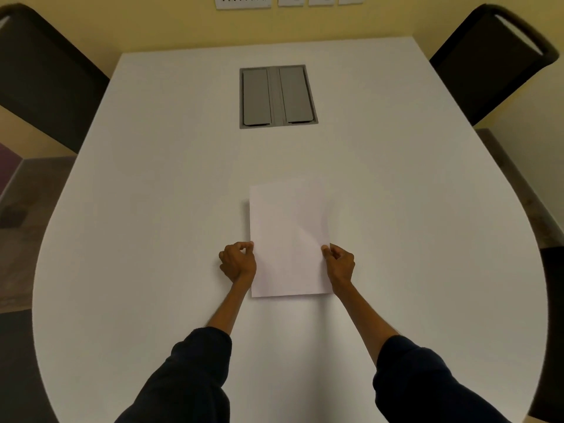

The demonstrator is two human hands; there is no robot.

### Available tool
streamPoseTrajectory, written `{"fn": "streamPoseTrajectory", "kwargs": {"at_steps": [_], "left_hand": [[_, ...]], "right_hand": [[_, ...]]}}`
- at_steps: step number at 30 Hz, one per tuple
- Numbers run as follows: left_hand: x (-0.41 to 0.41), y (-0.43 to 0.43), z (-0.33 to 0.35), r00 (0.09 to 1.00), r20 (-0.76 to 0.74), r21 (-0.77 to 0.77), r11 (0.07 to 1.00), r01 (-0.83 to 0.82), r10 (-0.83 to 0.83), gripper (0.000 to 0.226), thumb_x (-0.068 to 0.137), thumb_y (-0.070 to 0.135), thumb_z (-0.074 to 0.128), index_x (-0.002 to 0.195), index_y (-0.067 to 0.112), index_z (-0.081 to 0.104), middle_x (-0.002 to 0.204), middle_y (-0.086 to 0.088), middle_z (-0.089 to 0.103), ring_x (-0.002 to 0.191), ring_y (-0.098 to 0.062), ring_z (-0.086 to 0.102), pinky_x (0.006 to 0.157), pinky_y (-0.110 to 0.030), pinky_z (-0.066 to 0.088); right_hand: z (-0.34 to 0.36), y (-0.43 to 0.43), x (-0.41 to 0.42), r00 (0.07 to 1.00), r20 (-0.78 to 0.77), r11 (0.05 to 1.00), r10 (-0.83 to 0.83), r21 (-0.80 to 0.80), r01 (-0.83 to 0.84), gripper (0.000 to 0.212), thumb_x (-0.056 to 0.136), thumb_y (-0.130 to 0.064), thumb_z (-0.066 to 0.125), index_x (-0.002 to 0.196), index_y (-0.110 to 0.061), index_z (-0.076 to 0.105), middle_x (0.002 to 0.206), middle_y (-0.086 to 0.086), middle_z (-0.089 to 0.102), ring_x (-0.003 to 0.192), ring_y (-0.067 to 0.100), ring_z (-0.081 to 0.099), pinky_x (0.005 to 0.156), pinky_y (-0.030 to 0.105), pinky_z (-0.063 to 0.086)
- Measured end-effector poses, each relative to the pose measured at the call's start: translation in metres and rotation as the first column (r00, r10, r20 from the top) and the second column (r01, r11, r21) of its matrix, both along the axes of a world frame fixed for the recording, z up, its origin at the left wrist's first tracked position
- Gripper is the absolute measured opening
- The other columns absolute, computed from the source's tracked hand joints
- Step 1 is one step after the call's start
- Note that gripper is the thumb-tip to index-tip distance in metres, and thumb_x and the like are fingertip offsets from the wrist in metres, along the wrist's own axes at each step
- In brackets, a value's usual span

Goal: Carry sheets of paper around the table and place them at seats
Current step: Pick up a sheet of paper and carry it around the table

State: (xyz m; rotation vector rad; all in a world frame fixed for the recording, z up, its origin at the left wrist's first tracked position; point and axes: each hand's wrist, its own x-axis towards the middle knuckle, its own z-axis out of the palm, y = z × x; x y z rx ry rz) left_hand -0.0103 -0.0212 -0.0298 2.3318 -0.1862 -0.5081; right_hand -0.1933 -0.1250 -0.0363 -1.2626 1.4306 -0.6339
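White sheets of paper (290, 239) lie in portrait position on the white table (152, 209), in the middle of the near half. My left hand (238, 262) pinches the paper's left edge between thumb and fingers. My right hand (338, 261) pinches the right edge at the same height. The far right part of the paper looks slightly lifted or blurred. How many sheets there are cannot be told.
A grey cable hatch with two flaps (277, 96) is set into the table's far half. Dark chairs stand at the far left (45, 77) and far right (491, 59). Wall sockets (244, 1) sit on the yellow wall behind.
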Motion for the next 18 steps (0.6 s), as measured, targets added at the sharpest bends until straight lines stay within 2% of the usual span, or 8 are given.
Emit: {"fn": "streamPoseTrajectory", "kwargs": {"at_steps": [4,7,9,11,14,15,16,18], "left_hand": [[0.000,0.005,0.008,0.996,-0.074,-0.065,0.997,-0.046,0.042,0.021,0.092,0.024,0.064,0.097,0.007,0.073,0.103,-0.014,0.074,0.098,-0.033,0.067,0.091,-0.044,0.052],[0.001,0.011,0.009,0.990,-0.134,-0.135,0.989,-0.062,0.044,0.021,0.090,0.024,0.067,0.098,0.005,0.072,0.103,-0.014,0.073,0.096,-0.032,0.068,0.090,-0.043,0.055],[0.002,0.015,0.009,0.984,-0.168,-0.186,0.979,-0.086,0.054,0.022,0.088,0.020,0.070,0.100,0.001,0.072,0.102,-0.016,0.073,0.097,-0.032,0.068,0.086,-0.036,0.055],[0.005,0.018,0.011,0.979,-0.196,-0.244,0.964,-0.109,0.061,0.022,0.087,0.015,0.072,0.101,-0.002,0.073,0.102,-0.019,0.073,0.099,-0.032,0.068,0.081,-0.030,0.052],[0.011,0.021,0.018,0.952,-0.305,-0.328,0.938,-0.111,0.006,0.027,0.086,0.014,0.073,0.107,-0.003,0.072,0.104,-0.017,0.071,0.095,-0.028,0.066,0.090,-0.036,0.054],[0.011,0.022,0.021,0.943,-0.331,-0.347,0.933,-0.100,-0.022,0.029,0.086,0.016,0.072,0.109,-0.003,0.071,0.102,-0.017,0.071,0.090,-0.026,0.065,0.090,-0.038,0.054],[0.011,0.023,0.024,0.940,-0.337,-0.361,0.929,-0.080,-0.050,0.029,0.087,0.016,0.072,0.109,-0.002,0.071,0.098,-0.016,0.070,0.086,-0.025,0.063,0.088,-0.038,0.053],[0.009,0.026,0.031,0.944,-0.317,-0.385,0.922,-0.042,-0.089,0.028,0.088,0.017,0.070,0.108,-0.002,0.071,0.092,-0.014,0.068,0.085,-0.023,0.060,0.085,-0.037,0.052]], "right_hand": [[0.009,0.004,0.003,1.000,0.009,1.000,0.006,0.015,-0.006,0.033,0.093,-0.011,0.062,0.064,-0.006,0.046,0.065,0.003,0.034,0.063,0.017,0.029,0.061,0.026,0.027],[0.012,0.007,0.006,1.000,0.025,1.000,0.017,0.020,-0.018,0.040,0.094,-0.011,0.061,0.060,-0.011,0.039,0.062,0.001,0.029,0.061,0.016,0.025,0.058,0.027,0.023],[0.016,0.009,0.006,0.999,0.028,0.999,0.025,0.021,-0.026,0.036,0.094,-0.011,0.061,0.063,-0.011,0.041,0.065,0.004,0.030,0.063,0.017,0.026,0.061,0.027,0.024],[0.018,0.009,0.005,0.999,0.028,0.999,0.024,0.035,-0.025,0.031,0.094,-0.011,0.062,0.067,-0.003,0.048,0.066,0.011,0.032,0.066,0.018,0.030,0.064,0.027,0.027],[0.024,0.010,0.003,0.999,0.048,0.998,0.012,0.059,-0.015,0.035,0.094,-0.012,0.061,0.090,0.022,0.056,0.075,0.032,0.044,0.075,0.019,0.040,0.070,0.036,0.044],[0.027,0.010,0.002,0.998,0.063,0.998,0.007,0.054,-0.010,0.035,0.094,-0.012,0.061,0.094,0.023,0.056,0.079,0.036,0.048,0.077,0.019,0.042,0.076,0.042,0.049],[0.031,0.011,0.000,0.997,0.077,0.999,0.001,0.044,-0.005,0.034,0.094,-0.012,0.062,0.092,0.022,0.057,0.080,0.037,0.049,0.077,0.020,0.043,0.080,0.042,0.050],[0.039,0.014,-0.005,0.995,0.096,1.000,-0.008,0.026,0.005,0.035,0.094,-0.013,0.062,0.091,0.022,0.057,0.078,0.034,0.051,0.075,0.026,0.049,0.078,0.035,0.046]]}}
